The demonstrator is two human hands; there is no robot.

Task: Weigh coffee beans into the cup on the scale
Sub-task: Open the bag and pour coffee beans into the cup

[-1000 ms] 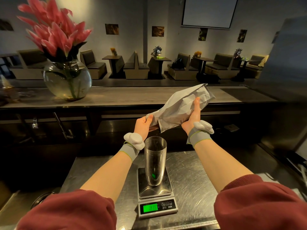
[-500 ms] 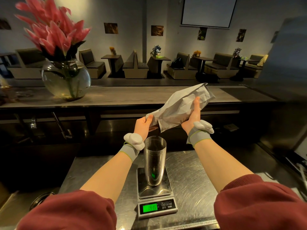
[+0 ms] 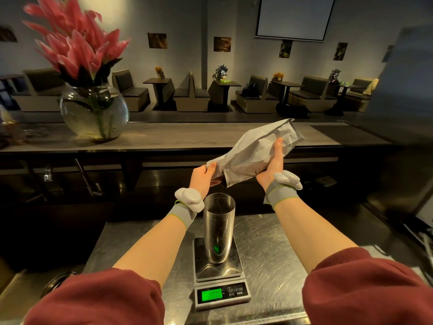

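Observation:
A tall steel cup [image 3: 218,227] stands upright on a small digital scale [image 3: 220,281] whose green display is lit. Above the cup, a crumpled white coffee bag [image 3: 253,152] is tilted with its mouth pointing down and left toward the cup. My left hand [image 3: 204,178] pinches the bag's lower mouth end just above the cup's rim. My right hand [image 3: 271,166] grips the bag's middle from below, higher and to the right. No beans are visible in the air, and the cup's inside is too dark to read.
The scale sits on a scratched steel worktop [image 3: 269,254]. A raised bar counter [image 3: 175,137] runs behind, bearing a round glass vase of pink flowers [image 3: 93,111] at the left. A dark sink area [image 3: 54,231] lies left of the worktop.
The bag and both hands have stayed almost still. The numbers on the scale's green display have changed.

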